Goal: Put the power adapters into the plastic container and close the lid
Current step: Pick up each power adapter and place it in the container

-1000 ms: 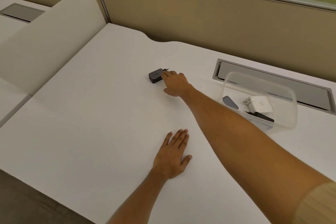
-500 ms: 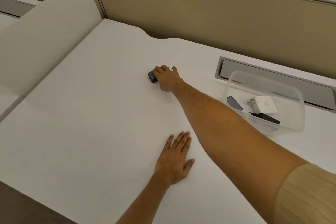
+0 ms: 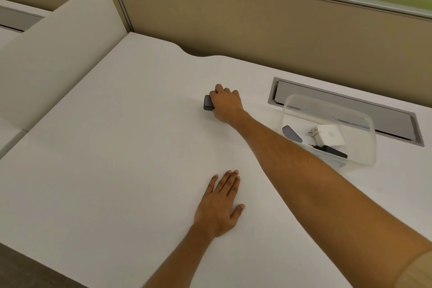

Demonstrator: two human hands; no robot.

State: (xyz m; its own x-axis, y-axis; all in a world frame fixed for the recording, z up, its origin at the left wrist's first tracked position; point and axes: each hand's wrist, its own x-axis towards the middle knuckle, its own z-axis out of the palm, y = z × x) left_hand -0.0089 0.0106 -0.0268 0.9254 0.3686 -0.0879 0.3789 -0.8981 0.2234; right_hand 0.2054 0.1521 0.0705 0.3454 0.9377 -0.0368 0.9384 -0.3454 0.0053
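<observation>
A black power adapter (image 3: 207, 102) lies on the white desk (image 3: 117, 147) at mid depth. My right hand (image 3: 225, 104) reaches far forward and is closed over it, fingers wrapped around its top; only its left end shows. My left hand (image 3: 219, 206) rests flat on the desk near me, holding nothing. To the right stands a clear plastic container (image 3: 364, 159), open at the top. Inside it lie a white adapter (image 3: 329, 134), a black adapter (image 3: 334, 151) and a dark grey one (image 3: 291, 134). No lid is in view.
A grey cable hatch (image 3: 346, 103) is set into the desk behind the container. Beige partition panels (image 3: 233, 18) close off the back, and a rounded white divider (image 3: 58, 54) rises on the left. The desk's near edge runs across the lower left.
My right hand went from touching the black adapter's right side to closing over its top. My left hand stayed flat on the desk.
</observation>
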